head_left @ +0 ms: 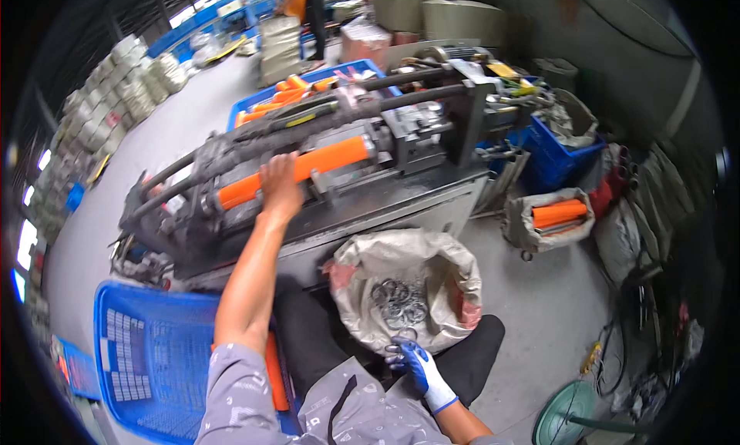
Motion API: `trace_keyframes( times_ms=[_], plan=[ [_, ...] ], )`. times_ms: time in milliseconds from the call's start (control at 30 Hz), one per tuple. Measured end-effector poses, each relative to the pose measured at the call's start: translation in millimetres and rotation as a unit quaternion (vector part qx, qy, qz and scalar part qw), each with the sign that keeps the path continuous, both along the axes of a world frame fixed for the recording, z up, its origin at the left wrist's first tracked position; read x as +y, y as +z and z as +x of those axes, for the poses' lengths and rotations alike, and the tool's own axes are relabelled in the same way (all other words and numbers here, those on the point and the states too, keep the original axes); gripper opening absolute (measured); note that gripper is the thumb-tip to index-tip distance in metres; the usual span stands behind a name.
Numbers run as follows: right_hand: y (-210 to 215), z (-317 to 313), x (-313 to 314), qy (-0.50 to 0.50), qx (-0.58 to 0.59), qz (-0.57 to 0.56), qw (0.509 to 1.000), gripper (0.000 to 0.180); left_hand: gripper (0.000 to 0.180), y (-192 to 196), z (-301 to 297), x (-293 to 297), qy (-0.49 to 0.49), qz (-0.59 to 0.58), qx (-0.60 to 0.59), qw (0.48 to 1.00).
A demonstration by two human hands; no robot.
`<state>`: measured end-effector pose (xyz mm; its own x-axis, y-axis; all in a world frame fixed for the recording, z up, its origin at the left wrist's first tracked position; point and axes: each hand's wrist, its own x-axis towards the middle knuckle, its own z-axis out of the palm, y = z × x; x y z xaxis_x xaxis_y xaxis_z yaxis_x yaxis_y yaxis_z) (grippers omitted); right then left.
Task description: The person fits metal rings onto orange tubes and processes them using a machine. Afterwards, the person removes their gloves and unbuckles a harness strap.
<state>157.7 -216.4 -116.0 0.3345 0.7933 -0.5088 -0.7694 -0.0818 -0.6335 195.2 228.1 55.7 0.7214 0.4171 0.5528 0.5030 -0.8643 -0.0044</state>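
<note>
My bare left hand (280, 184) lies over an orange tube (335, 157), its fingers curled round the far side. The tube is set lengthwise between the end fittings of a bench machine (401, 184). Low in front of me is my right hand (416, 366), in a blue and white glove, at the near rim of a sack (351, 298). Its fingers are bent around what looks like a thin metal ring (396, 356); exactly how many it holds is blurred. Inside the open sack lies a pile of metal rings (399, 300).
A blue basket (162, 352) stands at my left, with an orange tube (275, 372) by my arm. Behind the machine, a blue crate (239, 106) holds orange tubes. A smaller sack (566, 233) with orange tubes sits right. A green round base (566, 410) is lower right. Someone stands far back.
</note>
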Motion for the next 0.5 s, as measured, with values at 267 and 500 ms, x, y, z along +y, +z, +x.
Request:
trace_keyframes(
  times_ms=[267, 500],
  plan=[
    [4, -15, 3, -0.042, -0.033, 0.021, 0.998, 0.05, 0.076, -19, -17, -21, 0.05, 0.022, 0.036, 0.998],
    [31, -7, -11, -0.075, -0.034, 0.003, 0.997, 0.041, 0.075, -8, -37, -18, 0.083, 0.012, 0.096, 0.992]
  ],
)
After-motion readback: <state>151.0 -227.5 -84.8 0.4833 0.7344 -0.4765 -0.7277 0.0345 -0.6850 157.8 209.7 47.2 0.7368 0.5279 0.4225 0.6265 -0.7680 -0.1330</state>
